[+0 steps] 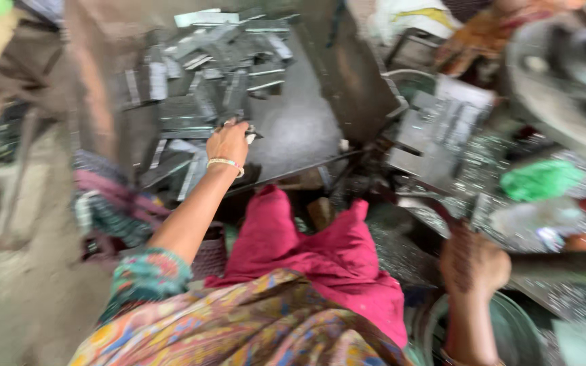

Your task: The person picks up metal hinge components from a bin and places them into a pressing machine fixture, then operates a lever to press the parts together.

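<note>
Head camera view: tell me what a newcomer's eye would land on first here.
First, the magenta cloth spread over the person's lap at centre bottom. Next, the left hand, wearing a bangle, stretched up into a heap of grey metal strips in a dark tray at upper centre. Then the right hand at lower right, by a blurred machine bed littered with metal pieces and a green lump.
</note>
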